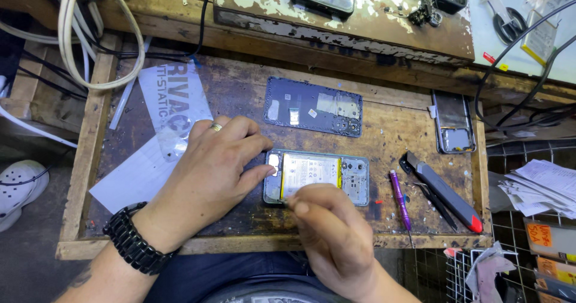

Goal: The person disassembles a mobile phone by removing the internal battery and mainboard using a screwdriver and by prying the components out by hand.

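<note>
Teal-framed opened smartphone [317, 177], back removed, pale battery with yellow edging exposed, lying flat at the middle of the dark scarred wooden work tray [240, 216]. Left hand [210, 174], ring on one finger and black link bracelet at the wrist, rests spread and palm-down on the phone's left end, fingertips [267, 172] pressing the frame to steady it. Right hand [333, 231] is pinched closed at the phone's lower edge; whether it grips a small tool or part cannot be told, since the fingers cover the spot. Handling, as judged: light, thin, stiff in the frame but fragile inside; battery soft-cased and not to be bent or pierced; best held by the outer frame edges, clear of boards and ribbon connectors. Just beyond lies the blue-grey detached back cover [313, 106], inner side up. To the right: purple-handled slim screwdriver [399, 198], grey utility knife with red tip [444, 192], and a second phone frame in bare metal [453, 123] standing apart near the tray's edge. To the left: translucent anti-static bag [174, 108] over a white paper sheet [132, 180]. Hidden or unclear: the phone's lower left corner under the hands, small screws if any, items on the upper shelf cut off by the frame.
</note>
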